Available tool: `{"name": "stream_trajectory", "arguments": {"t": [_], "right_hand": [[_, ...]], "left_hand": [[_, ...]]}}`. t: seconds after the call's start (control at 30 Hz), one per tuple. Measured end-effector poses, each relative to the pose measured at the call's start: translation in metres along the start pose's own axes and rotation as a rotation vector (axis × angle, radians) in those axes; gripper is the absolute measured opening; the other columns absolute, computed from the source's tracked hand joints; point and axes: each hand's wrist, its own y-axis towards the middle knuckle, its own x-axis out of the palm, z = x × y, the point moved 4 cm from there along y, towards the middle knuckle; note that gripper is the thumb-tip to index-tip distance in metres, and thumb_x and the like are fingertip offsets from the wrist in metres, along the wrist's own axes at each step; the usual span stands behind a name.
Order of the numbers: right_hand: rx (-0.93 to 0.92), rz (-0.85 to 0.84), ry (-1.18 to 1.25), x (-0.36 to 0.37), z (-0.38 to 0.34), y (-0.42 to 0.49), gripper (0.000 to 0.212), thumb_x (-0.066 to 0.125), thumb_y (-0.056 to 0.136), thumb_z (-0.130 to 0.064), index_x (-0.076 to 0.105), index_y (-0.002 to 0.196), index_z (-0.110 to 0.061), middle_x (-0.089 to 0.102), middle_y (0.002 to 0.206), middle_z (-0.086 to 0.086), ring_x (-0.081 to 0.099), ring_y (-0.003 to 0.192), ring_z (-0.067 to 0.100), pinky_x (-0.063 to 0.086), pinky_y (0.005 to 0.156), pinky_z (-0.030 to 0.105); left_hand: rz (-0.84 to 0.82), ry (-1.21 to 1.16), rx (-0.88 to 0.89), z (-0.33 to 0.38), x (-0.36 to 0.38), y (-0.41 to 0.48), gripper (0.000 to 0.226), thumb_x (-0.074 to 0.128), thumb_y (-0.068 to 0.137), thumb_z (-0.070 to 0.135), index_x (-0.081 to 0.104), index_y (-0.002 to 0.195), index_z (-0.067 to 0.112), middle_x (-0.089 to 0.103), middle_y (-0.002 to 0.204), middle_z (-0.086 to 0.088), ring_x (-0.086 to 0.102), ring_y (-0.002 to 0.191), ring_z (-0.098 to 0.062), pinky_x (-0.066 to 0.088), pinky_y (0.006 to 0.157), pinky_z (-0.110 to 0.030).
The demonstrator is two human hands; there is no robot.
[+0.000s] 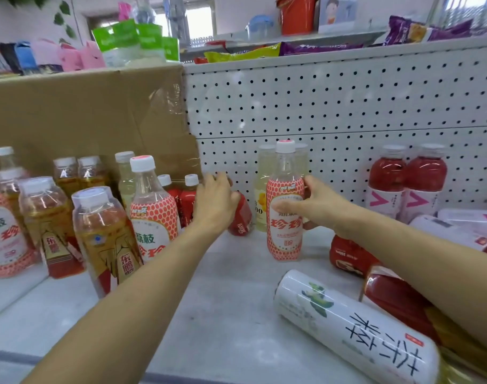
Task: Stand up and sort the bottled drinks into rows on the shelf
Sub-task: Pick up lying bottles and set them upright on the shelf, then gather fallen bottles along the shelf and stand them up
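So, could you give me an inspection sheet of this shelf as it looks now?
Surface: pale grey shelf.
Job's things: patterned bottle upright at centre; small red bottle tilted, left of it; amber bottles standing at left; two pink-labelled drinks upright at right rear; white bottle lying at front right.
Clutter: cardboard box at left rear.
Hands: left hand grips the small red bottle; right hand grips the patterned bottle.
Cables: nothing seen.
Surroundings: pegboard back panel; snack packets higher up.
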Motion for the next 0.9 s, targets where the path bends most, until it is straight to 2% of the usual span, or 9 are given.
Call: {"name": "stream_trajectory", "arguments": {"t": [0.07, 0.17, 0.3, 0.47, 0.57, 0.7, 0.73, 0.83, 0.9], "right_hand": [[-0.014, -0.043, -0.026, 0.001, -0.005, -0.004, 0.031, 0.075, 0.084, -0.031, 0.051, 0.103, -0.034, 0.065, 0.101, -0.008, 0.061, 0.091, 0.009, 0.053, 0.082, 0.042], [-0.035, -0.075, -0.056, 0.001, -0.01, -0.01, 0.027, 0.072, 0.088, -0.025, 0.049, 0.09, -0.038, 0.066, 0.097, -0.009, 0.061, 0.089, 0.008, 0.053, 0.083, 0.042], [0.007, -0.058, -0.044, -0.001, -0.004, -0.012, 0.031, 0.072, 0.088, -0.018, 0.051, 0.108, -0.03, 0.065, 0.103, -0.008, 0.062, 0.098, 0.012, 0.053, 0.088, 0.041], [0.001, -0.037, -0.117, -0.01, 0.0, -0.028, 0.032, 0.065, 0.094, -0.017, 0.055, 0.123, -0.024, 0.065, 0.115, -0.003, 0.061, 0.105, 0.014, 0.053, 0.089, 0.033], [-0.049, -0.037, -0.233, -0.021, 0.001, -0.049, 0.038, 0.063, 0.096, -0.023, 0.055, 0.133, -0.02, 0.064, 0.121, -0.004, 0.06, 0.109, 0.011, 0.05, 0.095, 0.031], [-0.14, -0.104, -0.439, -0.035, 0.014, -0.088, 0.042, 0.062, 0.095, -0.034, 0.053, 0.136, -0.032, 0.06, 0.129, -0.014, 0.056, 0.116, 0.005, 0.044, 0.107, 0.035], [-0.15, -0.123, -0.502, -0.038, 0.019, -0.098, 0.043, 0.062, 0.095, -0.037, 0.052, 0.137, -0.035, 0.058, 0.132, -0.016, 0.055, 0.116, 0.003, 0.044, 0.106, 0.032], [-0.179, -0.176, -0.661, -0.048, 0.032, -0.124, 0.046, 0.06, 0.094, -0.039, 0.05, 0.139, -0.035, 0.054, 0.121, -0.027, 0.049, 0.103, -0.01, 0.034, 0.087, 0.001], [-0.182, -0.186, -0.692, -0.055, 0.043, -0.137, 0.048, 0.061, 0.094, -0.04, 0.049, 0.14, -0.036, 0.05, 0.13, -0.026, 0.044, 0.109, -0.009, 0.029, 0.082, -0.001]], "left_hand": [[-0.027, 0.054, 0.076, 0.009, -0.005, 0.015, 0.026, 0.047, 0.097, 0.017, 0.055, 0.118, 0.003, 0.054, 0.119, -0.02, 0.054, 0.104, -0.036, 0.045, 0.089, -0.044], [-0.105, 0.12, 0.16, 0.02, -0.003, 0.027, 0.027, 0.044, 0.101, 0.015, 0.057, 0.123, 0.007, 0.056, 0.123, -0.018, 0.058, 0.105, -0.036, 0.049, 0.09, -0.046], [-0.127, 0.057, 0.182, 0.024, -0.001, 0.022, 0.024, 0.052, 0.1, 0.018, 0.057, 0.122, 0.011, 0.053, 0.124, -0.014, 0.057, 0.109, -0.032, 0.047, 0.092, -0.041], [-0.165, 0.026, 0.116, 0.015, 0.001, 0.003, 0.035, 0.057, 0.098, 0.017, 0.047, 0.132, 0.017, 0.05, 0.133, -0.017, 0.057, 0.11, -0.037, 0.051, 0.094, -0.048], [-0.149, -0.035, 0.075, 0.019, -0.004, -0.021, 0.05, 0.057, 0.099, 0.031, 0.041, 0.144, 0.017, 0.04, 0.144, -0.015, 0.048, 0.127, -0.035, 0.046, 0.104, -0.047], [-0.056, -0.193, 0.181, 0.043, -0.009, -0.1, 0.057, 0.061, 0.094, 0.038, 0.04, 0.144, 0.021, 0.038, 0.144, -0.002, 0.038, 0.133, -0.018, 0.03, 0.108, -0.027], [-0.082, -0.22, 0.234, 0.051, -0.006, -0.122, 0.059, 0.061, 0.092, 0.04, 0.04, 0.144, 0.023, 0.039, 0.144, 0.001, 0.038, 0.132, -0.014, 0.029, 0.107, -0.024], [-0.286, -0.297, 0.362, 0.079, 0.001, -0.169, 0.069, 0.051, 0.084, 0.063, 0.04, 0.144, 0.031, 0.041, 0.146, 0.011, 0.032, 0.134, -0.005, 0.028, 0.114, -0.029], [-0.426, -0.243, 0.474, 0.096, 0.005, -0.18, 0.08, 0.045, 0.077, 0.079, 0.04, 0.144, 0.036, 0.044, 0.143, 0.016, 0.028, 0.129, 0.005, 0.023, 0.118, -0.031]]}}
